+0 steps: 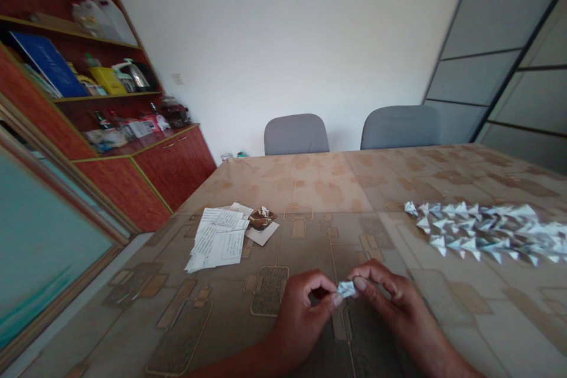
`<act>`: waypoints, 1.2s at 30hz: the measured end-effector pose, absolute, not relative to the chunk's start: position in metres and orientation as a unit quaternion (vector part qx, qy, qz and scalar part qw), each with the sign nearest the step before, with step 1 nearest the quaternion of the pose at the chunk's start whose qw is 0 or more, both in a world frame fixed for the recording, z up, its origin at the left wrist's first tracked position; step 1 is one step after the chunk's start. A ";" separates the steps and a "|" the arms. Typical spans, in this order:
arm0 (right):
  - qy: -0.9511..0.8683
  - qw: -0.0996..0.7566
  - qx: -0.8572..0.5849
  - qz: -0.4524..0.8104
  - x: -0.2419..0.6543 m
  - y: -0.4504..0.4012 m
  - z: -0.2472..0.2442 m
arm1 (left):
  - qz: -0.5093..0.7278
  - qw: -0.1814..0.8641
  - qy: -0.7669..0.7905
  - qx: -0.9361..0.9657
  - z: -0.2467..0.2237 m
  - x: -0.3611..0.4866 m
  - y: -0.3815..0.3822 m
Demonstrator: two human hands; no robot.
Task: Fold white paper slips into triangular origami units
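Between my two hands is a small folded piece of printed paper (346,289), held just above the table. My left hand (305,310) pinches its left end between thumb and index finger. At its right end, the thumb and fingertips of my right hand (392,301) are closed on it. To the left lies a pile of printed paper slips (219,239), with a brown-and-white picture piece (262,218) beside it. Rows of folded paper pieces (482,227) with pointed tips stand on the right of the table.
The table (310,186) has a patterned cover. Two grey chairs (296,134) stand at its far side by the white wall. A red-brown cabinet (163,168) with bottles, a kettle and a blue folder is at the left. Grey panelled doors (482,29) are at the right.
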State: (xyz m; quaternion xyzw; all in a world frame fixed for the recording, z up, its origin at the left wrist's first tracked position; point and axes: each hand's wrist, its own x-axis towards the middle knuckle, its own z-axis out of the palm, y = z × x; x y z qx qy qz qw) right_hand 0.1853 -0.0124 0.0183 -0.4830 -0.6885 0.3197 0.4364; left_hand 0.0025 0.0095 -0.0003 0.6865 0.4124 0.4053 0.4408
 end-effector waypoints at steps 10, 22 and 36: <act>-0.814 0.359 -0.452 0.073 0.197 -0.007 0.021 | 0.392 0.257 0.379 0.798 0.000 -0.001 0.020; -0.874 0.292 -0.387 0.046 0.194 -0.006 0.004 | 0.277 0.100 0.327 0.898 -0.003 -0.002 0.014; -0.851 0.262 -0.442 0.113 0.196 -0.004 0.007 | 0.270 0.162 0.358 0.879 0.000 -0.001 0.015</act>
